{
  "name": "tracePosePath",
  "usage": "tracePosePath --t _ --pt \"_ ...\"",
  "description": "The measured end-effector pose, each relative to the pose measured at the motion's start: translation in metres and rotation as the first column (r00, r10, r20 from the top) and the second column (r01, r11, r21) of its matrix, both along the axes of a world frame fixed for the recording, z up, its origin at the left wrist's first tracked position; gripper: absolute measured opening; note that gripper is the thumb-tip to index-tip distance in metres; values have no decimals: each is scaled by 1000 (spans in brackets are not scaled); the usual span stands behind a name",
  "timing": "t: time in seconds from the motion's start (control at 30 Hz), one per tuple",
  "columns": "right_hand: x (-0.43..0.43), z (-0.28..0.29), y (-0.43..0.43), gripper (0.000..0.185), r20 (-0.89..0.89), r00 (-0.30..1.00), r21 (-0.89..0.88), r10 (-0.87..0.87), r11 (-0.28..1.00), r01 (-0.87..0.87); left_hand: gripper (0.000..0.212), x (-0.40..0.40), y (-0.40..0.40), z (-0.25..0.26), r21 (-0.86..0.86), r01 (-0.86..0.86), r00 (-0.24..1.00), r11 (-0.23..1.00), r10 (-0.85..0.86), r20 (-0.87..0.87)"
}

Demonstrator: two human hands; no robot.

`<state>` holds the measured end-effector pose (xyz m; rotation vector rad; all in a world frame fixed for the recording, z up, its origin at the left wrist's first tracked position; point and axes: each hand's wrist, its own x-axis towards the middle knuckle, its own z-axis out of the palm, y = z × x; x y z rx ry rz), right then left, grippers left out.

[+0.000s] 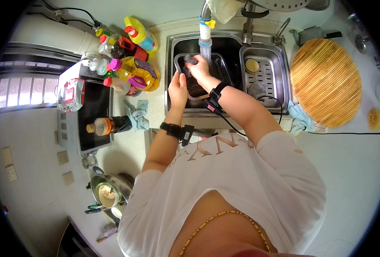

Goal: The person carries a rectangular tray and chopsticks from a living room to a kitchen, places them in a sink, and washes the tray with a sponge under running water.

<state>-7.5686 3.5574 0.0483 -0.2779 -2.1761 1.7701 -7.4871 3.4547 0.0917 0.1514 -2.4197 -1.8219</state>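
Observation:
Water runs from a faucet nozzle point(205, 43) into a dark rectangular tray point(222, 75) with a pale metallic rim, which lies tilted in the left basin of a steel sink point(171, 41). At the tray's left edge, my left hand point(178, 88) grips the rim with thumb and fingers. My right hand point(199, 68) is over the upper part of the tray and holds a dark scouring pad point(190, 59) against its inner side. In the smaller right basin rest a round yellow sponge point(252, 66) and a grey mesh scrubber point(257, 89).
Several bottles, including a yellow oil bottle point(145, 74), stand left of the sink. Farther left are a dark sauce bottle point(114, 125) and a microwave oven point(95, 112). A round wooden board point(326, 83) lies at right, beside a pale blue cloth point(299, 115). A cable hangs near my right wrist.

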Motion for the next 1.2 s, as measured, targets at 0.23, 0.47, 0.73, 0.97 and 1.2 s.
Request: tracePosePath --t 0.23,0.47,0.73,0.97,1.2 --pt "-1 16 15 29 -119 968 242 221 952 -188 27 -3 5 -4 19 -12 999 1000 12 -35" --pt "-17 -45 72 40 311 935 141 -169 981 131 27 6 7 9 211 20 992 977 7 -124" --pt "-10 -21 48 45 430 896 286 -111 958 -18 29 5 -2 -2 284 36 992 958 1 -129" --pt "6 -4 9 36 -39 955 334 294 905 -265 28 -1 2 -10 139 -15 999 990 22 -49" --pt "21 29 17 35 -89 795 271 600 782 -561 26 -7 2 -7 278 -10 986 960 55 -156"
